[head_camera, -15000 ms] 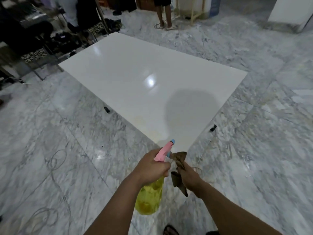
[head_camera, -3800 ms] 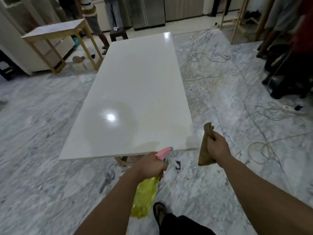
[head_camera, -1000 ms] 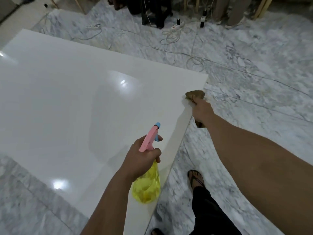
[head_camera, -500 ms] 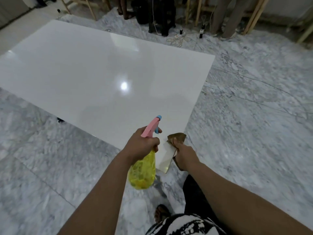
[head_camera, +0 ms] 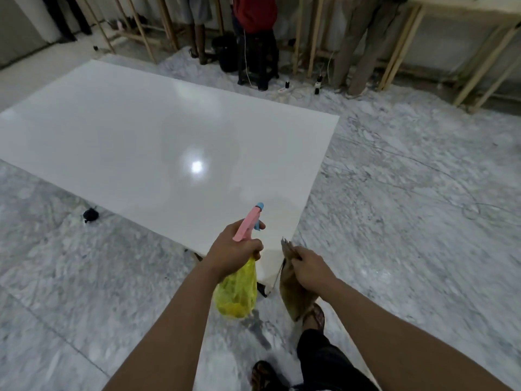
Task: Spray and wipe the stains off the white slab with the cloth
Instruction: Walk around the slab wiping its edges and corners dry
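My left hand [head_camera: 235, 253] grips the spray bottle [head_camera: 238, 289], pink trigger head, yellow body. My right hand [head_camera: 308, 263] clutches the brown cloth [head_camera: 293, 294], hanging limp. Both hover at the near corner of the white slab [head_camera: 158, 142], glossy, above the marble floor [head_camera: 408, 221].

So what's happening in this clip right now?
A person stands at the near corner of a white slab. The left hand grips a yellow spray bottle with a pink trigger head pointed toward the slab. The right hand holds a brown cloth hanging beside the corner, not on the surface.
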